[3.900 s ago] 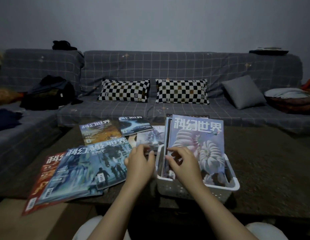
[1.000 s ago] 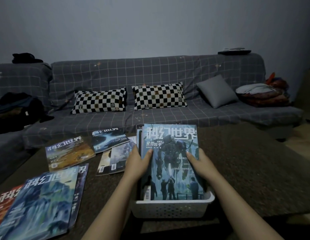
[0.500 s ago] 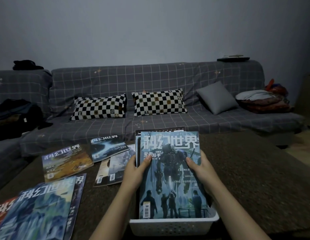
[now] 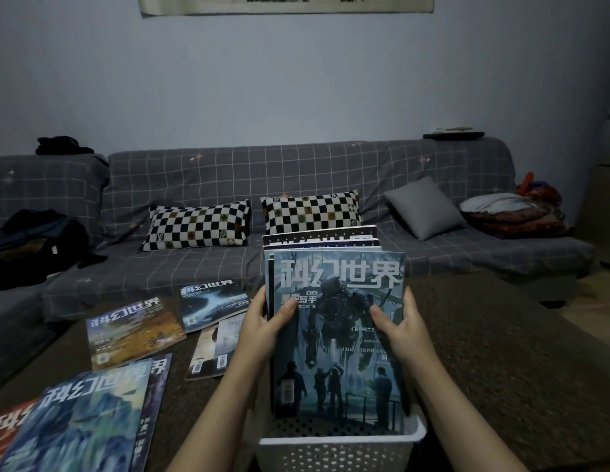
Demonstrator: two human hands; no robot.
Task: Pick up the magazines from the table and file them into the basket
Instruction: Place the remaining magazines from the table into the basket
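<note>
The robot-cover magazine (image 4: 337, 335) stood upright between both hands, long axis vertical, its lower edge inside the white basket (image 4: 337, 447) at the worktop's near edge. The left hand (image 4: 262, 327) pinched its left edge, the right hand (image 4: 404, 330) its right. The remaining magazines (image 4: 133, 330) lay flat toward the worktop's left edge, nearer the left hand

- We are looking from one head-worn camera, facing forward and slightly down across the surface (image 4: 501, 335) toward the sofa (image 4: 296, 172) and wall.
- We are sitting close; the basket (image 4: 337, 451) is lying at the frame's bottom edge.
</note>
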